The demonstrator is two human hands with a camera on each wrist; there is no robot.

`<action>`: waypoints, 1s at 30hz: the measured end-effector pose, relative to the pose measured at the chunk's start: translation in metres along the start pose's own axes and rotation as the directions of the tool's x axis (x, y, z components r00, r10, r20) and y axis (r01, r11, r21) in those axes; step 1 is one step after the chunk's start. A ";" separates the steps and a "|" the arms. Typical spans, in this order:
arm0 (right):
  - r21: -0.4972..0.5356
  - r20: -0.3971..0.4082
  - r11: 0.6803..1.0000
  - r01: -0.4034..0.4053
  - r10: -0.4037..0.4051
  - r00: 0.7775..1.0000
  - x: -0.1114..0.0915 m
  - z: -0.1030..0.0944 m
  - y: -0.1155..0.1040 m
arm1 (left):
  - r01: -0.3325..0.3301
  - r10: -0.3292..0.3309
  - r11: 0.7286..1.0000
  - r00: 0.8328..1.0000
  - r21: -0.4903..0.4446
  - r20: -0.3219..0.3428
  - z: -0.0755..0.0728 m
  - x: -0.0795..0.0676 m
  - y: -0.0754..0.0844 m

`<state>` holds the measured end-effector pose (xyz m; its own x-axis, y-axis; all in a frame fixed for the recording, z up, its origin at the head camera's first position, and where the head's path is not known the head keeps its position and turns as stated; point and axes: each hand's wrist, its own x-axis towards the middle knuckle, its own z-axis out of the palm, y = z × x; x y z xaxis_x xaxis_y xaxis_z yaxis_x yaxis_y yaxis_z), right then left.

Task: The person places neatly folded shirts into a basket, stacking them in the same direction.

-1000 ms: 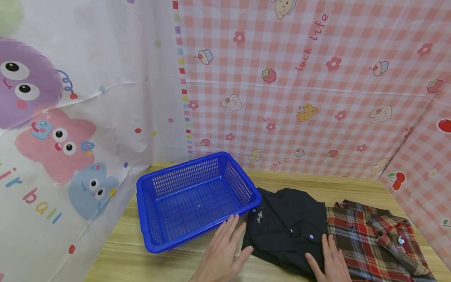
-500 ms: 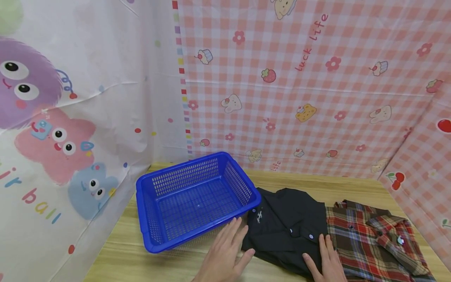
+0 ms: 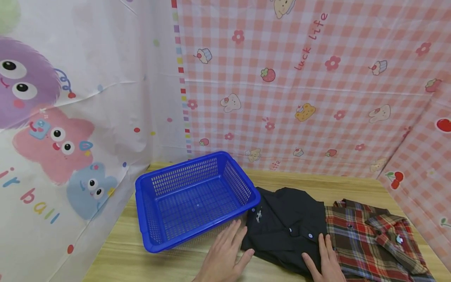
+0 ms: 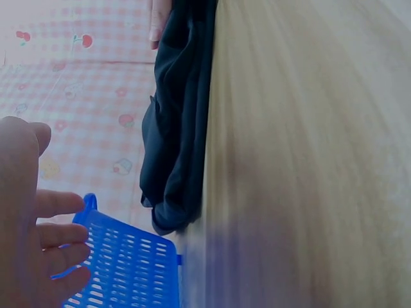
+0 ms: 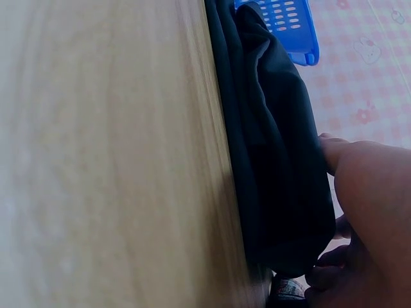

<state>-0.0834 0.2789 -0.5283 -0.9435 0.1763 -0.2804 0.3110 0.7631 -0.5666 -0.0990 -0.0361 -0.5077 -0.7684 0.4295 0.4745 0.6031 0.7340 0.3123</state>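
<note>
A folded black shirt point(image 3: 282, 231) with pale buttons and a small white emblem lies on the table. Its left edge meets the blue basket's near right corner. To its right lies a folded plaid shirt point(image 3: 377, 239) in red, brown and cream. My right hand point(image 3: 325, 260) rests on the black shirt's right side, thumb and fingers spread and holding nothing. In the right wrist view, the thumb touches the top of the black bundle point(image 5: 276, 141). My left hand point(image 3: 225, 252) hovers between basket and black shirt with relaxed fingers; the left wrist view shows it raised off the table.
The blue plastic basket point(image 3: 155, 246) with slotted walls stands on the wooden table point(image 3: 116, 258), left of the shirts, with nothing inside. A pink checked cloth point(image 3: 282, 94) hangs behind, and a white cartoon-printed cloth point(image 3: 116, 47) hangs at the left.
My right hand has slid slightly left on the black shirt. My left hand has shifted a little right and down from the basket's rim. Both shirts and the basket stay put.
</note>
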 end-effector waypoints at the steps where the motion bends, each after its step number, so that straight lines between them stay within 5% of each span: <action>1: -0.009 -0.003 1.000 -0.002 0.002 1.000 0.000 0.000 0.000 | 0.003 -0.003 1.000 1.000 0.003 0.000 0.001 0.000 0.000; 23: 0.009 -0.030 1.000 -0.026 0.027 0.999 -0.003 0.007 0.003 | 0.137 -0.139 0.987 0.990 -0.082 -0.020 0.017 -0.004 0.002; 30: 0.052 -0.013 0.997 -0.063 0.064 0.998 -0.004 0.006 0.000 | 0.253 -0.246 0.941 0.967 -0.223 0.061 0.019 -0.001 0.005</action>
<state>-0.0789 0.2746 -0.5315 -0.9230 0.2329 -0.3062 0.3757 0.7167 -0.5875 -0.0997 -0.0233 -0.5220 -0.9046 0.2669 0.3324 0.4209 0.6826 0.5974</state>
